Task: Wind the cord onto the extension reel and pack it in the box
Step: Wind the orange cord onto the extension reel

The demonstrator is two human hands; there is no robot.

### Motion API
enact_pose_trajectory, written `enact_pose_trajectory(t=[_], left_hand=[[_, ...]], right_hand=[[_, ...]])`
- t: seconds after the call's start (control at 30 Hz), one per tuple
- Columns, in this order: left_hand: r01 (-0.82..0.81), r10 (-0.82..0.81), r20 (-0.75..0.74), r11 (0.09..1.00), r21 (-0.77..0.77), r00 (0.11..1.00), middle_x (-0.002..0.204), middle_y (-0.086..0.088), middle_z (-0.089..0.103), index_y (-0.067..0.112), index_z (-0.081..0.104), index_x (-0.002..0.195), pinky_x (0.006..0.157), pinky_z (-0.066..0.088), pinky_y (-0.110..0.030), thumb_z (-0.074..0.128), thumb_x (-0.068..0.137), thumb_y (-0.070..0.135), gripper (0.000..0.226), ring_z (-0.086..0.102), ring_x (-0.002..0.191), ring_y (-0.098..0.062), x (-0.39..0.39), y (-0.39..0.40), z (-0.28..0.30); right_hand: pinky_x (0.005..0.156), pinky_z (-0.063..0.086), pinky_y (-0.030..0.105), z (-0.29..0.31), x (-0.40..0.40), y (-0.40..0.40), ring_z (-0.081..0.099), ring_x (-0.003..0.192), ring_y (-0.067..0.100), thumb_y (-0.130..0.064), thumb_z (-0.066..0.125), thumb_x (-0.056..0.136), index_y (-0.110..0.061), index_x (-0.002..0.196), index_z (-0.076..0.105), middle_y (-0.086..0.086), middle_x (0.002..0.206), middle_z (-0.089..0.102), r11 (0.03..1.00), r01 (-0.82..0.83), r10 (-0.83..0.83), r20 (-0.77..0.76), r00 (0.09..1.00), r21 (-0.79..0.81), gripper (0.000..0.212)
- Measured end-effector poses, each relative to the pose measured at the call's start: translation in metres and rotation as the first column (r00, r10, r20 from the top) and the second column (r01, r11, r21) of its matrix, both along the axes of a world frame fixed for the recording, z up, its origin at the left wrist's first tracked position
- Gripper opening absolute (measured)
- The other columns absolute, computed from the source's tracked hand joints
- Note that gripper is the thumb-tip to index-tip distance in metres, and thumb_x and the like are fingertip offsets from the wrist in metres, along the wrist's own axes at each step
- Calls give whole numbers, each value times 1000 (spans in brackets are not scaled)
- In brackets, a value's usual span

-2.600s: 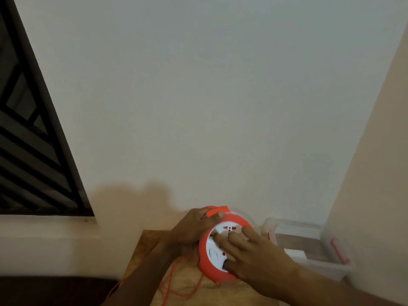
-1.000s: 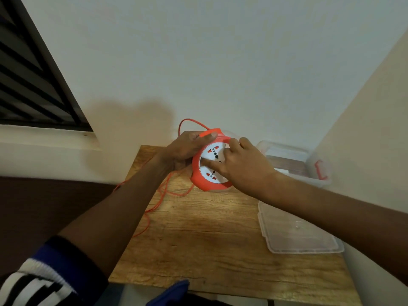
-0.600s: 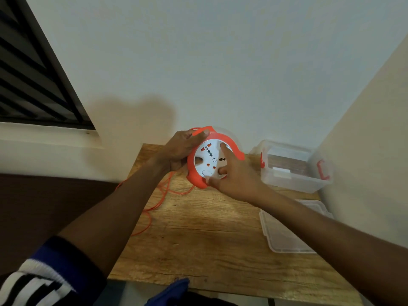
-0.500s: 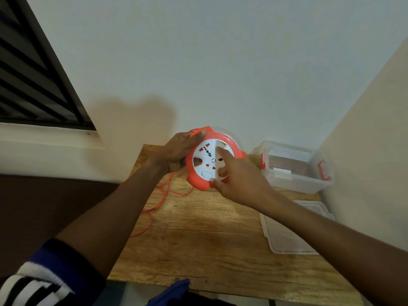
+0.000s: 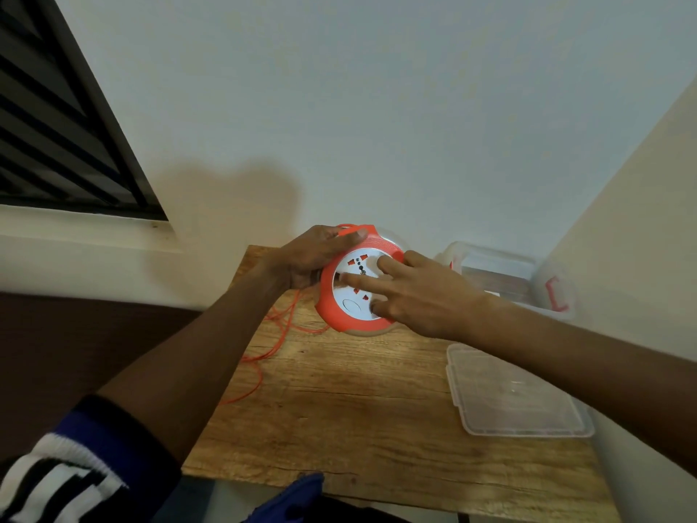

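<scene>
My left hand (image 5: pixel 309 258) grips the round orange-and-white plastic extension reel (image 5: pixel 356 281) above the wooden surface (image 5: pixel 339 409); my right hand (image 5: pixel 411 292) lies spread-fingered on its face, thin orange cord (image 5: pixel 279 322) trailing, clear plastic box (image 5: pixel 528 281) nearby.

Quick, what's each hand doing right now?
Left hand: closed around the orange reel, gripping its rim.
Right hand: open, fingers spread on the reel's white face, not gripping.

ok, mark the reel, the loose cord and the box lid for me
reel (image 5: pixel 349 309): head view, lower orange rim.
loose cord (image 5: pixel 253 386): head view, strand on the table's left edge.
box lid (image 5: pixel 501 409): head view, its clear flat middle.
</scene>
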State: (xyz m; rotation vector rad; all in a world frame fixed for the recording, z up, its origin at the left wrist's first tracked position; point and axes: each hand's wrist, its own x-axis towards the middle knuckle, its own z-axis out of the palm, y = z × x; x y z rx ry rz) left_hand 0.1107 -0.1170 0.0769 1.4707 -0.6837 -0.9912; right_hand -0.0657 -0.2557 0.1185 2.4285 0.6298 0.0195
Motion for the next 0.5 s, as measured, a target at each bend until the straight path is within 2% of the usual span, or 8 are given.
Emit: enact_pose_trajectory(t=[0.1, 0.2, 0.27, 0.37, 0.43, 0.5], left_hand=[[9, -10, 27, 1000, 18, 1000, 105, -11, 80, 14, 71, 122, 65, 63, -36, 70, 83, 51, 54, 78, 87, -30, -2, -3, 0], [10, -11, 21, 999, 30, 1000, 104, -10, 80, 16, 72, 119, 65, 63, -34, 71, 84, 50, 49, 79, 86, -27, -1, -3, 0], [-8, 8, 1, 999, 33, 1000, 103, -10, 80, 14, 72, 118, 69, 63, -35, 71, 83, 50, 50, 79, 87, -27, -1, -3, -2], [-50, 50, 1, 998, 32, 999, 102, -9, 80, 14, 71, 116, 74, 64, -39, 66, 92, 47, 42, 77, 89, -29, 0, -6, -8], [-76, 76, 0, 997, 8, 997, 108, -12, 79, 12, 71, 120, 75, 64, -42, 66, 95, 47, 43, 77, 92, -31, 1, -6, -10], [-107, 107, -29, 994, -30, 994, 115, -16, 78, 10, 69, 125, 81, 63, -47, 69, 91, 49, 51, 76, 98, -35, 1, -4, -10]], right_hand=[[101, 39, 52, -2, -1, 6, 31, 135, 38, -29, 65, 91, -29, 128, 59, 6, 163, 14, 998, 13, -16, -41, 999, -58, 37], [100, 37, 50, -6, -4, 11, 35, 131, 37, -30, 59, 94, -33, 128, 57, 12, 160, 19, 997, 11, -11, 2, 1000, -77, 34], [98, 37, 48, -7, -2, 12, 39, 127, 37, -32, 57, 96, -39, 136, 45, 19, 155, 28, 998, 33, -29, 62, 998, -56, 43], [91, 39, 44, -9, 5, 15, 47, 116, 36, -32, 52, 98, -35, 147, 25, 22, 135, 47, 994, 102, -95, 126, 987, -45, 56], [85, 39, 43, -9, 5, 19, 52, 101, 34, -23, 38, 100, -30, 150, 22, 20, 114, 55, 987, 160, -159, 162, 974, 7, 53], [77, 40, 42, -9, 7, 19, 56, 86, 32, -19, 40, 96, -28, 150, 26, 15, 97, 59, 975, 206, -219, 212, 953, 79, 56]])
